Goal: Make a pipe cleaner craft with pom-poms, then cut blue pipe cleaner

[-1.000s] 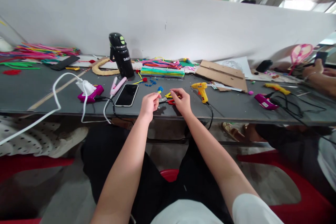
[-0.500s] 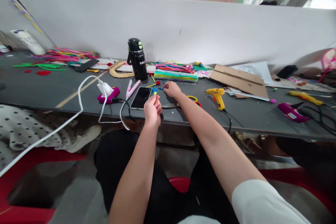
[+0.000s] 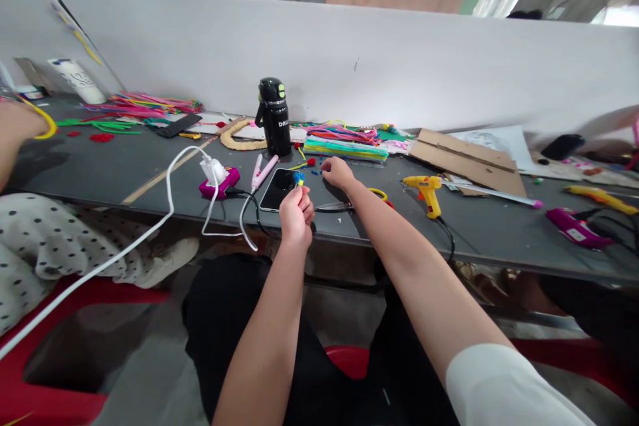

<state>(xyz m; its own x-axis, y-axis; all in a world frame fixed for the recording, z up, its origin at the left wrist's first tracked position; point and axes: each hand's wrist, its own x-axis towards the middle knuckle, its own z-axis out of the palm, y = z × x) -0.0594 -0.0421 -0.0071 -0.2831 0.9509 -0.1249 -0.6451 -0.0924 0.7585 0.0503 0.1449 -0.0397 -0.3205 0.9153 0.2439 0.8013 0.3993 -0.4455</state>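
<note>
A: Logging the hands. What is the left hand (image 3: 296, 213) doing?

B: Its fingers are closing in a pinch on a small blue-and-yellow piece (image 3: 299, 178), whose blue end is standing up above the fingertips, in line with the phone (image 3: 278, 190) behind.

A: And the right hand (image 3: 337, 173)?

B: Reaching to the far side, fingers curling down at the worktop (image 3: 124, 166), just beside loose blue bits (image 3: 314, 172). Opening not readable: cannot tell whether they are gripping a bit or only touching down.

A: Notes on handling?

B: My judgement: the bits are looking small and light, so pinching one by its edge with the fingertips is working better than pressing flat. Holding the piece low, as the left is doing, is leaving the blue end exposed.

A: Hazards?

B: The right forearm (image 3: 399, 233) is passing over a yellow-handled tool (image 3: 378, 193), partly hiding it; lifting slightly is avoiding a snag. The glue gun (image 3: 426, 193) is lying to the right, well apart from the fingers. A red tuft (image 3: 311, 162) is sitting just beyond the bits.
</note>
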